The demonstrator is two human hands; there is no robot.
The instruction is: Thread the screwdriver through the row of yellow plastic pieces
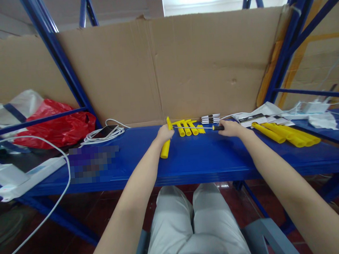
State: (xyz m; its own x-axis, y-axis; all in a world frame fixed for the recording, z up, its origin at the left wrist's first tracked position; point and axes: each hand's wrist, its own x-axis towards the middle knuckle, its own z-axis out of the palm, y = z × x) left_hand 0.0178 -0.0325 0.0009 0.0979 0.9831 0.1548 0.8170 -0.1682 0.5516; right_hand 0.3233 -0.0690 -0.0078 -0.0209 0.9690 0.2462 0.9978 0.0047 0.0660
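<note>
My left hand (165, 133) is wrapped round a yellow plastic tube-like handle (165, 150), which stands tilted above the blue table with its narrower end upward. In my right hand (230, 128) is a screwdriver (218, 128) with a black and yellow grip. Its long metal shaft points left and reaches the yellow handle near my left fingers; the tip's exact contact is too small to make out. Between my hands, several yellow handles (188, 131) with crosspieces lie in a row. Behind the shaft sits a small stack of black-and-white strips (210, 118).
Several longer yellow tubes (286, 134) lie at right beside white packets (254, 119). A phone (104, 132) with a coiled white cable (112, 136), a power strip (33, 177) and a red plastic bag (58, 121) are at left. Cardboard (200, 63) walls the back between blue posts.
</note>
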